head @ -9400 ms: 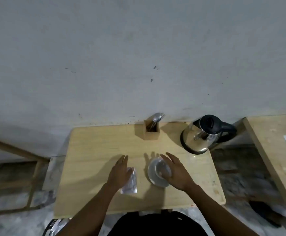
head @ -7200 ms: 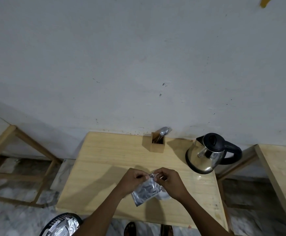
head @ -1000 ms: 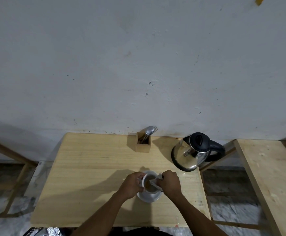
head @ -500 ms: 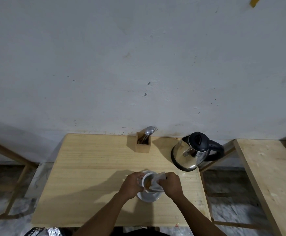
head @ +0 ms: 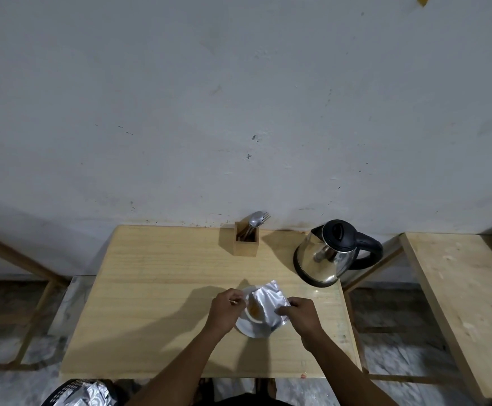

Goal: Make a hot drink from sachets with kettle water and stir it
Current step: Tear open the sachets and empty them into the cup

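Observation:
A white cup (head: 253,313) with brown powder inside stands on a white saucer (head: 250,329) near the table's front. A silver sachet (head: 269,304) lies tilted over the cup, and my right hand (head: 299,315) pinches its right edge. My left hand (head: 225,309) is at the cup's left rim with its fingers closed; whether it holds a torn strip I cannot tell. A steel kettle (head: 326,256) with a black lid and handle stands at the back right. Spoons and a fork (head: 256,221) stick out of a wooden holder (head: 246,243) by the wall.
The wooden table (head: 157,288) stands against a grey wall. A second wooden surface (head: 458,294) lies to the right across a gap. A black bin with crumpled silver foil (head: 83,394) sits on the floor at the front left.
The sachet has swung up and to the right above the cup, held now only by my right hand. My left hand has come off it and stays at the cup's rim.

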